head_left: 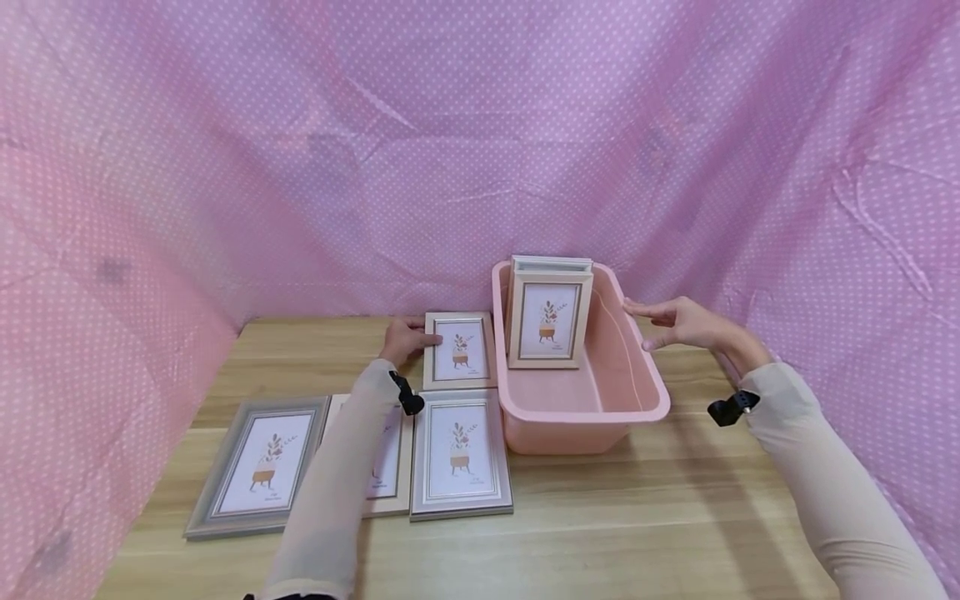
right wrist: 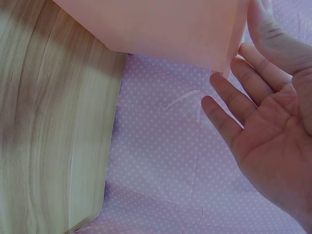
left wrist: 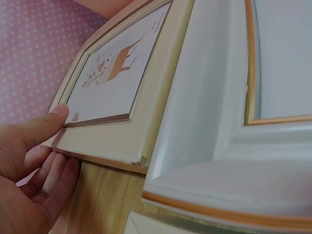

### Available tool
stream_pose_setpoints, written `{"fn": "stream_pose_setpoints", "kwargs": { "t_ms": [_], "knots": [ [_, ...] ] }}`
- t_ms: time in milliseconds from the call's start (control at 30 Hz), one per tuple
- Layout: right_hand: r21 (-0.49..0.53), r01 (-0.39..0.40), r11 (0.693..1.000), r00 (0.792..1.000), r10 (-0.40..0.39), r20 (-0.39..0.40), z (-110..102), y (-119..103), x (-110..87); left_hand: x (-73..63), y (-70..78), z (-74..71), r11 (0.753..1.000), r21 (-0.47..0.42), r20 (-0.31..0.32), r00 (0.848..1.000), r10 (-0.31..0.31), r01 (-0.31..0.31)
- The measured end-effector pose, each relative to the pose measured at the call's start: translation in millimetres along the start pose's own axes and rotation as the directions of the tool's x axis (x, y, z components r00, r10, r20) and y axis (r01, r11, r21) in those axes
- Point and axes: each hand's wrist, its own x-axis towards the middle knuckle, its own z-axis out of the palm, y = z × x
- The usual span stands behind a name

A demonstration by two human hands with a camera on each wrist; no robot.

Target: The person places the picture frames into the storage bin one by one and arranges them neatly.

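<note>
My left hand [head_left: 405, 339] pinches the left edge of a small cream picture frame [head_left: 459, 382], thumb on top and fingers at its underside in the left wrist view. This frame lies left of a pink plastic bin [head_left: 573, 435], behind a silvery-white picture frame [head_left: 461, 503]. Inside the bin, another cream picture frame [head_left: 546, 363] leans upright against a white-edged one [head_left: 551, 263]. My right hand [head_left: 690, 323] is at the bin's right rim, its fingers extended; in the right wrist view the fingertips [right wrist: 218, 80] are by the bin's outer wall.
A large grey picture frame [head_left: 225, 483] lies at the left of the wooden table [head_left: 600, 533]. Beside it is another cream frame [head_left: 390, 505], partly hidden by my left forearm. A pink polka-dot cloth [head_left: 450, 167] hangs behind the table and at both sides.
</note>
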Motion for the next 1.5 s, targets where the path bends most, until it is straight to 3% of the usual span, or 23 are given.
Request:
{"fn": "stream_pose_setpoints", "kwargs": {
  "t_ms": [500, 767, 1033, 1333, 1500],
  "knots": [
    [-0.003, 0.019, 1.000, 1.000, -0.019, -0.003, -0.5, 1.7, 0.6, 7.9, -4.2, 4.9, 0.998, 0.069, -0.071, 0.997, 0.010, -0.005],
    [0.000, 0.007, 1.000, 1.000, -0.007, -0.008, -1.8, 1.0, 0.0, 2.6, 3.2, 8.9, 0.991, 0.136, -0.096, 0.995, -0.007, 0.020],
    [0.061, 0.081, 0.995, 0.997, -0.081, -0.007, 1.4, 6.7, -1.2, -2.5, 7.2, 12.8, 0.980, 0.199, -0.142, 0.990, 0.022, 0.007],
    [0.036, 0.071, 0.997, 0.997, -0.071, -0.015, 1.8, 6.2, -2.0, -3.7, 13.2, 14.3, 0.982, 0.183, -0.148, 0.989, -0.024, 0.051],
    [0.040, 0.070, 0.997, 0.998, -0.070, -0.010, 1.4, 6.2, -2.8, -1.1, 15.8, 11.2, 0.996, 0.076, -0.075, 0.997, -0.036, 0.041]
  ]
}}
